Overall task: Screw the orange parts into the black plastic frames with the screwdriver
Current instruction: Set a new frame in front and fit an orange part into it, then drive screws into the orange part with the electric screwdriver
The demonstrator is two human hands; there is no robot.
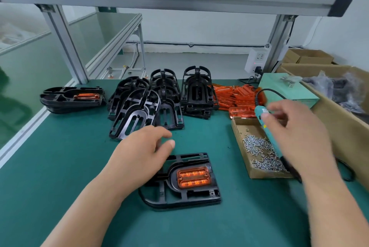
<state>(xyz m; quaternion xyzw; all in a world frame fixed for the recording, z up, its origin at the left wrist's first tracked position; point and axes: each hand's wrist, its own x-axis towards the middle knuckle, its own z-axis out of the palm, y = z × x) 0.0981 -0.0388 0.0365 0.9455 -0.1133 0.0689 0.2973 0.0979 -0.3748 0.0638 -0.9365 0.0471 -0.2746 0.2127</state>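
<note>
A flat black plastic frame [179, 196], ribbed and U-slotted, is laid on the green mat [60, 166] at near centre. A rounded-rectangular translucent orange part [193, 177] is seated in its recess. The left hand [143, 152] is held over the frame's far-left edge, fingers loosely bent and slightly apart, nothing gripped; contact cannot be told. The right hand [295, 132], blurred, is wrapped round a teal corded screwdriver [266, 129], thumb pressed on the barrel. It is held above an open cardboard tray [238, 126] of small silvery screws [263, 152] at right. Farther off, a heap of orange parts [235, 94] is piled beside stacks of empty black frames [165, 96]. A stack of fitted frames [71, 98] is seen at far left.
</note>
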